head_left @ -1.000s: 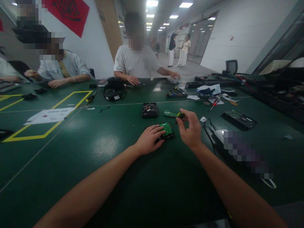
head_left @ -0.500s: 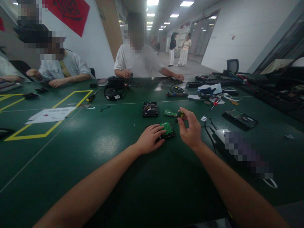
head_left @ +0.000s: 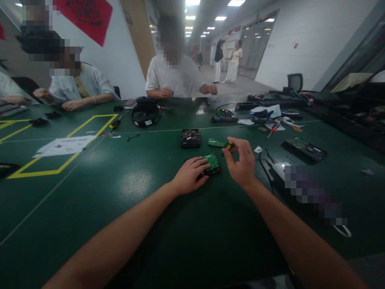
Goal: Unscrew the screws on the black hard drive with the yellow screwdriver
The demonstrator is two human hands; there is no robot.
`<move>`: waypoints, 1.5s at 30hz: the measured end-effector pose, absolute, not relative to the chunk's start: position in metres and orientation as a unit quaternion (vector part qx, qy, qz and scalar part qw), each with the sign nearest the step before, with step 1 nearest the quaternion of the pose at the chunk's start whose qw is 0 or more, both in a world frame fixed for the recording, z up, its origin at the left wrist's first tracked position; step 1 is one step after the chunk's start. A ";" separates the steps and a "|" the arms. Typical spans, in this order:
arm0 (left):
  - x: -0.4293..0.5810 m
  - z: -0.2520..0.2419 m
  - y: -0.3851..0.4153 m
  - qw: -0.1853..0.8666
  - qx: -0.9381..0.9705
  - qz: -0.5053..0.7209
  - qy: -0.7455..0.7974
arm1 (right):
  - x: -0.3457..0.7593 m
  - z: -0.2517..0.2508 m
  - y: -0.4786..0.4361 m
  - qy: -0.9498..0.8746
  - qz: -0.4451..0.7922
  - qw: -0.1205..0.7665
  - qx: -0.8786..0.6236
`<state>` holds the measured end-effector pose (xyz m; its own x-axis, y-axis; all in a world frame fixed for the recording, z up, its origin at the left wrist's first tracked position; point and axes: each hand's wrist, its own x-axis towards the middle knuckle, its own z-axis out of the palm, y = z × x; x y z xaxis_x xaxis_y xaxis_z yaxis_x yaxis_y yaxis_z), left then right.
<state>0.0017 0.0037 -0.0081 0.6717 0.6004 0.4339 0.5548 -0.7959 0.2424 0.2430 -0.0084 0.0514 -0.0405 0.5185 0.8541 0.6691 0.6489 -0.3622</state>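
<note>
A black hard drive with a green circuit board [head_left: 213,163] on top lies on the green table [head_left: 120,192]. My left hand [head_left: 190,176] rests on its near left side, fingers curled over it and holding it down. My right hand [head_left: 240,162] is pinched round the black and yellow handle of a small screwdriver [head_left: 227,146], whose tip points down at the board's right edge.
A second black drive [head_left: 190,138] and a loose green board [head_left: 215,143] lie just beyond. A black cable [head_left: 264,168] and another drive [head_left: 303,147] lie right. Tools and papers [head_left: 270,116] clutter the far right. Two people sit across and at the far left; yellow tape [head_left: 63,160] marks the table's left.
My hands have hardly moved; the right hand turned slightly on the screwdriver. The person across lifted both hands from the table and drew them together at chest height.
</note>
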 end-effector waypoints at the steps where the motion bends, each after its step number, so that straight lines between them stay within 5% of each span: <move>1: 0.002 -0.008 0.004 0.046 0.913 0.254 0.316 | 0.243 0.051 -0.008 -0.722 -0.066 0.553 -0.411; 45: 0.002 -0.008 0.004 0.043 0.914 0.256 0.312 | 0.243 0.050 -0.008 -0.716 -0.072 0.553 -0.420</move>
<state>0.0020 0.0040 -0.0084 0.6741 0.5917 0.4421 0.5480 -0.8020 0.2378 0.2432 -0.0080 0.0502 -0.0352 0.5214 0.8526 0.6801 0.6376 -0.3618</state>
